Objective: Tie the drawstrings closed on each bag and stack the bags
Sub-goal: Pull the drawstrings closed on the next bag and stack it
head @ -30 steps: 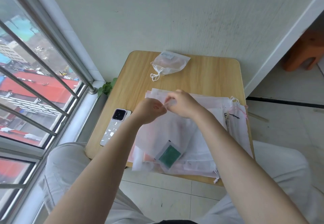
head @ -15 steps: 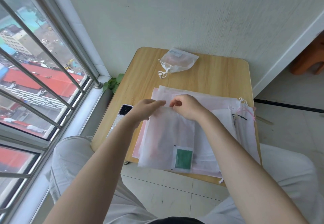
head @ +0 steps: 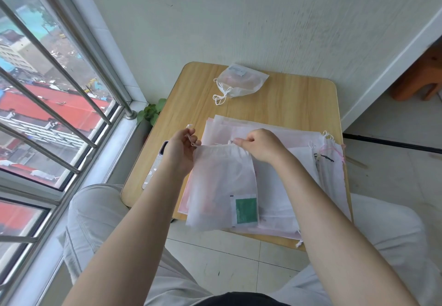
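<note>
From the head camera, a small light-wood table with rounded corners stands against a pale textured wall, with a barred window to the left looking down on red rooftops. The floor is pale tile, a green plant sprig shows at the table's left corner, and a brown wooden stool sits at the far right.

The left hand pinches a white drawstring between curled fingers, at the top left corner of a translucent white drawstring bag with a green card inside. The right hand pinches the bag's gathered top edge. This bag lies over a flat pile of white and pink bags on the near half of the table. A tied, filled white mesh bag lies apart at the far edge. A phone lies by the left wrist, partly hidden.
</note>
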A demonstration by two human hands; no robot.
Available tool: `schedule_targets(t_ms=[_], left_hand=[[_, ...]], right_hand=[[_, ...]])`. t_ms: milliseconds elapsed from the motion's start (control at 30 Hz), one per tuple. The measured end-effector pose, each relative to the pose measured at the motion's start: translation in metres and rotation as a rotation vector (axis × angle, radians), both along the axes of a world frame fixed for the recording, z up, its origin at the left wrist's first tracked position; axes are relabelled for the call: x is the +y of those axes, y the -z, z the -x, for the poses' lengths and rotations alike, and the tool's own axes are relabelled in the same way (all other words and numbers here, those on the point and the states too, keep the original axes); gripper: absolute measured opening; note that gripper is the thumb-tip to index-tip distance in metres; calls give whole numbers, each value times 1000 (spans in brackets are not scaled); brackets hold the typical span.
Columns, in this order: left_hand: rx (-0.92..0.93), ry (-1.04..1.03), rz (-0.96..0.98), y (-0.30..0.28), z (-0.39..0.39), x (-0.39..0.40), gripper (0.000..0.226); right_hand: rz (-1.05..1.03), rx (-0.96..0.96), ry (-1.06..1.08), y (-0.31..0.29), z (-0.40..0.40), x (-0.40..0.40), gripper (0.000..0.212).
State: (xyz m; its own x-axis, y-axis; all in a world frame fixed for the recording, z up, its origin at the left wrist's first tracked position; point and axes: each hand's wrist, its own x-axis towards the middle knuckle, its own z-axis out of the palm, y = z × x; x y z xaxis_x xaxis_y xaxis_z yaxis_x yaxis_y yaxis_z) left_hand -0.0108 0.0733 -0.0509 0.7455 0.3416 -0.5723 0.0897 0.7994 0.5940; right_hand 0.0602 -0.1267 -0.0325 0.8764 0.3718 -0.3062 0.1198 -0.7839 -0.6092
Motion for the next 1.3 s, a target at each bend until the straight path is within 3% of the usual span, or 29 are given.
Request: schedule_targets(t_ms=[100, 167, 300, 367, 433, 500, 567, 700, 767, 900, 1000, 1067, 1100, 1133, 1200, 1233, 1300], left_hand=[[40, -7, -58, 8, 0, 3, 11], [102, 25, -134, 12, 3, 4, 11], [192, 78, -217, 11, 11, 2, 15], [226, 112, -275, 8, 12, -2, 14], [265, 168, -369, 5, 11, -6, 15], [286, 215, -528, 4, 10, -8, 21], [312, 271, -765, 3, 11, -9, 25], [460, 448, -1492, 9, 18, -5, 27], [486, 472, -1682, 13, 20, -3, 25], [503, 488, -1755, 17, 18, -6, 25], [409, 410, -1583, 9, 11, -7, 26], [239, 328, -1447, -1, 3, -13, 22], [153, 294, -1415, -7, 0, -17, 26], [97, 262, -1408, -12, -1, -21, 44], [117, 250, -1433, -15, -4, -23, 75], [175, 272, -1480, -15, -5, -21, 70], [366, 425, -1535, -18, -5, -17, 27]], right_hand=[[-98, 39, 101, -1, 0, -1, 48], [-269, 137, 228, -1, -1, -3, 42], [-1024, 581, 659, -5, -5, -11, 24], [-1296, 733, 712, -6, -4, -12, 17], [-1435, 801, 694, -4, -3, -9, 24], [-1364, 827, 652, -3, -2, -5, 37], [-1103, 737, 580, -2, -2, -4, 37], [-405, 196, 415, 5, -7, -10, 27], [-169, -4, 351, 7, -8, -10, 35], [-111, -136, 350, 8, -9, -5, 35], [-236, -133, 344, 6, -14, -2, 29], [-374, -121, 322, -1, -16, 3, 25], [-448, -105, 300, -5, -17, 5, 19], [-500, -97, 275, -7, -17, 7, 22], [-463, -64, 225, -12, -16, 7, 42], [-386, -53, 206, -13, -15, 6, 42], [-231, -7, 165, -11, -13, 1, 25]])
